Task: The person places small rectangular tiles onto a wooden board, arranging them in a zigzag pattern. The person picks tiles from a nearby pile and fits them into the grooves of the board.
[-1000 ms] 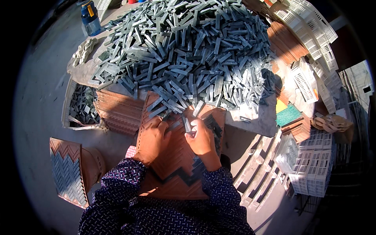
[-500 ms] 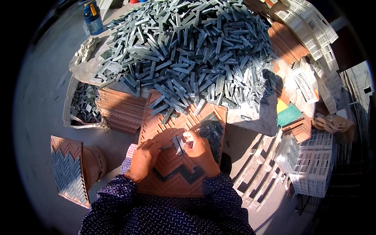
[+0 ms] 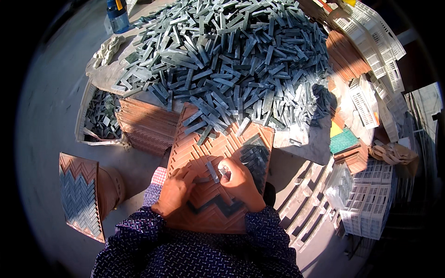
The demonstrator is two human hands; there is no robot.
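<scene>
A terracotta-coloured tray (image 3: 185, 148) with herringbone grooves lies tilted before me, its far end under the edge of a heap of stone strips. Grey-green strips fill its upper right part, and a dark zigzag row (image 3: 218, 205) crosses its lower part. My left hand (image 3: 175, 191) is closed over the tray's left side, a short grey strip (image 3: 202, 180) at its fingertips. Right of centre, my right hand (image 3: 242, 183) pinches a small strip (image 3: 225, 172), partly hidden by the fingers. Between the hands a pale strip (image 3: 212, 172) lies slanted on the tray.
The large heap of strips (image 3: 232, 60) covers the table ahead. At left stand stacked trays (image 3: 146, 121), a crate of strips (image 3: 103, 116) and a filled tray (image 3: 79, 197) leaning on a bucket-like container. White plastic crates (image 3: 366, 204) and a wooden pallet (image 3: 306, 199) are at right.
Two pale strips lay close together by my right fingers; now one lies apart on the tray and the right hand has drawn slightly right. The whole view has shifted a little.
</scene>
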